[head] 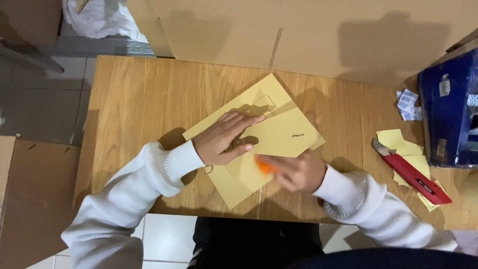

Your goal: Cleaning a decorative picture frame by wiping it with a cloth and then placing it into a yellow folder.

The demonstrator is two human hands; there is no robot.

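While hands (pixel 224 139) press paper (pixel 279 134), wooden table (pixel 139 99), cardboard wall (pixel 318 35)

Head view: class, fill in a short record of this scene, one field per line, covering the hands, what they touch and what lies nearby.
Surface: wooden table
Left hand: flat on yellow paper sheets
Right hand: blurred, holding a small orange object
Right of the sheets: red utility knife on yellow scraps
Far right: blue bag
Behind: cardboard
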